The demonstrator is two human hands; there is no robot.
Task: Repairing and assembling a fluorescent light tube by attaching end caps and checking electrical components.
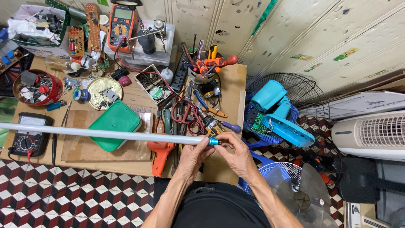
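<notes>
Head view: my left hand (195, 153) is gripping the tube (101, 133) near its blue cap (214, 142), past the worktop's (105, 162) front right corner; my right hand (236, 150) is pinching the cap. Keeping the tube level seems wise. A white box (365, 103) is lying far right; coloured sticker scraps (301, 57) are dotting the wall.

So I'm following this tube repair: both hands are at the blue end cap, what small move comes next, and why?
Probably a gentle twist or pull on the blue cap with the right hand, while the left hand steadies the white tube. Both hands' fingers pinch that end, and the long tube juts out over the bench.
</notes>
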